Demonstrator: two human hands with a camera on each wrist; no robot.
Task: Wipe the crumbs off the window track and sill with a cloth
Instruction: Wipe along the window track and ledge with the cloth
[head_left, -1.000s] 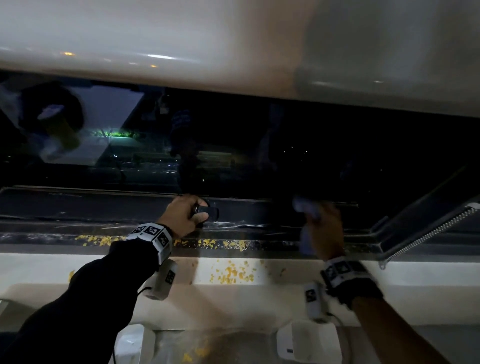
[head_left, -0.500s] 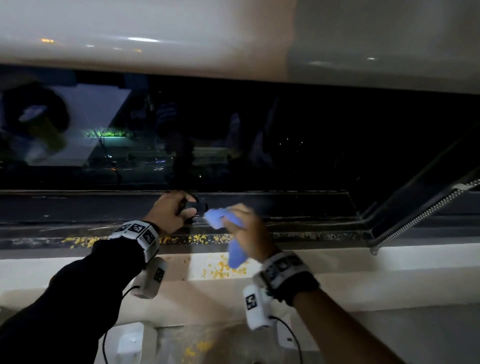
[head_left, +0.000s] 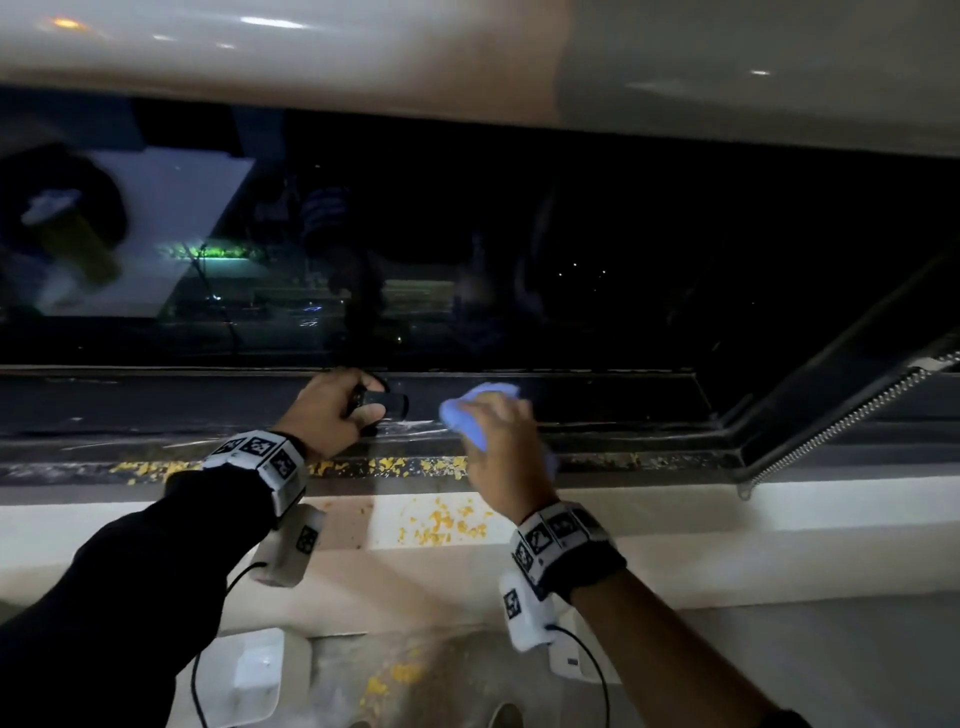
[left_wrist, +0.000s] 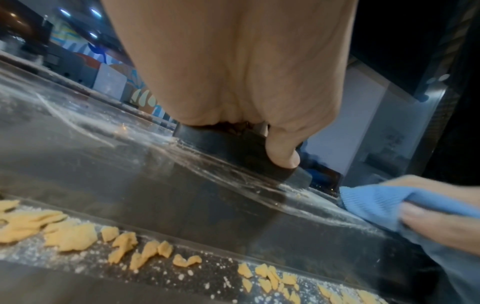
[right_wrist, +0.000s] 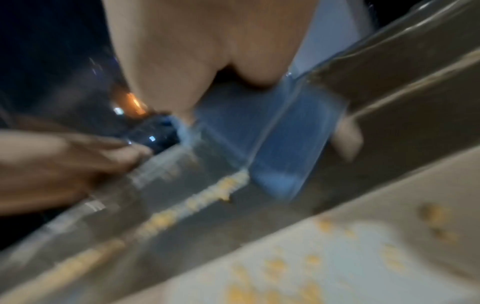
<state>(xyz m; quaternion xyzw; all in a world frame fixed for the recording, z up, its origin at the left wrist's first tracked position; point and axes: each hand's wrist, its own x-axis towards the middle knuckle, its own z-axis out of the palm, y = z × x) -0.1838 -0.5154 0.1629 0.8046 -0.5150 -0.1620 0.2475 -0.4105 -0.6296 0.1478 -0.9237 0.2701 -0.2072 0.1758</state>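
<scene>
We see crumbs (head_left: 395, 464) lying along the window track (head_left: 156, 447), more on the sill (head_left: 779, 514) before it, and the window handle (head_left: 382, 401) left of the cloth (head_left: 467, 415).

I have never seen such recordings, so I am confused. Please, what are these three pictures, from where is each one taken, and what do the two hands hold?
There is no machine: a person works with bare hands and wears three cameras. The wide picture comes from the head and looks down at a window at night. The other two come from the wrists and look along each hand.

The left hand grips a dark handle on the window frame. The right hand holds a blue cloth just to the right of that handle.

Yellow crumbs lie in the dark window track, and more crumbs on the pale sill below it. The right wrist picture is blurred.
</scene>
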